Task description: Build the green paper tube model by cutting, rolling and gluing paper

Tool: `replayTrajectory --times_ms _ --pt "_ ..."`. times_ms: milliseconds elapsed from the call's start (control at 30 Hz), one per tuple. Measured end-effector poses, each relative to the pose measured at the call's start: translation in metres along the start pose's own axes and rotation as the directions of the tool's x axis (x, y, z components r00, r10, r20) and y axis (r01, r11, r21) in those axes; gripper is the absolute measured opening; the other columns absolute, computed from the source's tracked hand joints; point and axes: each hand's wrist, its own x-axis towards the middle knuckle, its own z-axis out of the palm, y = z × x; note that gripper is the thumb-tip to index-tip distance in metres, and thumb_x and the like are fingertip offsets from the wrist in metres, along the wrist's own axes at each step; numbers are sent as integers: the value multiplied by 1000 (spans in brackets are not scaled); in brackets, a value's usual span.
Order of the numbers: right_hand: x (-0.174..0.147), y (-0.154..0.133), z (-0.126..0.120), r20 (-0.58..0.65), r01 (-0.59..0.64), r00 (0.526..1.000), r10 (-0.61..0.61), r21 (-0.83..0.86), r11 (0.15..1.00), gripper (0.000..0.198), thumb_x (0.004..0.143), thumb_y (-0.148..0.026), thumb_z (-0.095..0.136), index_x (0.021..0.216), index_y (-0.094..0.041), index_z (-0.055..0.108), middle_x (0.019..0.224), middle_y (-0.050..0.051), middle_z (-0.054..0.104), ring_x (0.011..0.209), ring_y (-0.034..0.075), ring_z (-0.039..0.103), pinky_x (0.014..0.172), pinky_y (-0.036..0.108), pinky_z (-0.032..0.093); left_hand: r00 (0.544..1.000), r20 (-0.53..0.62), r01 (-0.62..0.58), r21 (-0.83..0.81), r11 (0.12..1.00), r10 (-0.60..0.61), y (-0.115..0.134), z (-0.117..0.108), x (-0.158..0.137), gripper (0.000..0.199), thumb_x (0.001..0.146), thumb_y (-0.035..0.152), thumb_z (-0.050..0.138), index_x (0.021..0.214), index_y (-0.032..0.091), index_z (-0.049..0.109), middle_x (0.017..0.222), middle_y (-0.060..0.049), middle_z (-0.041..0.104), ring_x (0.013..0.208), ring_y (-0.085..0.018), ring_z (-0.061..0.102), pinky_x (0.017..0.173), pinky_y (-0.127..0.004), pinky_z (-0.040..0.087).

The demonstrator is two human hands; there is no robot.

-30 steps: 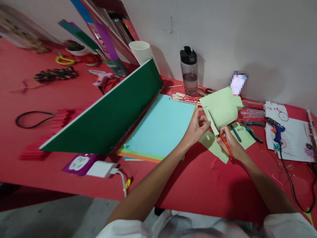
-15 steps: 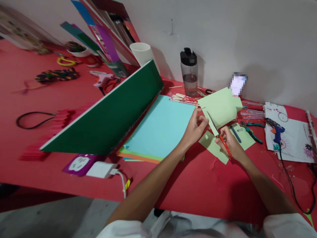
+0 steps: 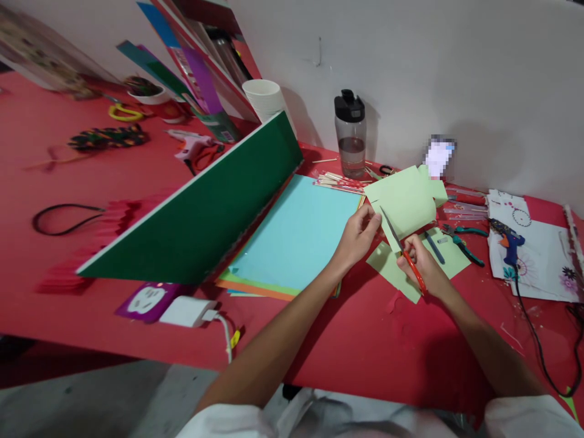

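Observation:
My left hand [image 3: 359,234] pinches the left edge of a pale green sheet of paper [image 3: 406,198], which is held up off the table. In my right hand [image 3: 422,260] are orange-handled scissors [image 3: 413,267], my fingers wrapped round the handles. Their blades lie along a cut near the paper's left edge, pointing up and left. Beneath the hands, another pale green sheet [image 3: 387,267] lies on the red table, with a dark pen [image 3: 434,248] and a small eraser-like piece on it.
A green board [image 3: 196,207] leans over a stack of coloured paper [image 3: 292,237] on the left. A water bottle [image 3: 351,134] and a phone [image 3: 439,156] stand at the back. Green-handled pliers [image 3: 464,243] and a blue glue gun [image 3: 508,240] lie right; a white charger [image 3: 188,311] sits near the front edge.
Very little differs. The paper and both hands have shifted slightly, with the scissors still at the cut by the paper's left edge. The whole view has drifted a touch.

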Motion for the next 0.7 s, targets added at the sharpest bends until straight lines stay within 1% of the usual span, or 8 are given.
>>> replayTrajectory --times_ms 233,433,533,700 --pt "-1 -1 0 40 19 999 -19 -11 1000 52 92 -67 66 98 -26 35 72 -8 40 57 12 37 54 26 29 999 39 -36 36 999 34 0 0 -1 27 99 38 57 79 21 48 71 4 51 63 -13 53 63 -27 46" --pt "-2 -8 -1 43 40 998 -37 -65 997 56 91 -75 60 97 -27 34 71 -7 40 58 14 39 54 27 29 997 77 -16 36 999 13 -2 4 -3 28 98 37 58 78 22 46 68 4 52 60 -13 53 61 -27 44" --pt "-2 -8 -1 40 40 999 -37 -69 997 55 92 -76 59 97 -27 34 70 -7 40 58 14 39 54 28 28 997 76 -10 16 1000 9 1 5 -4 27 97 36 58 77 22 46 67 4 52 60 -12 53 60 -27 44" --pt "-2 -5 2 26 24 999 -23 -26 999 52 93 -71 61 97 -27 35 69 -8 39 56 13 38 52 27 27 997 75 12 13 1000 -13 3 5 -3 28 96 36 60 76 22 46 66 4 53 60 -13 55 60 -27 46"
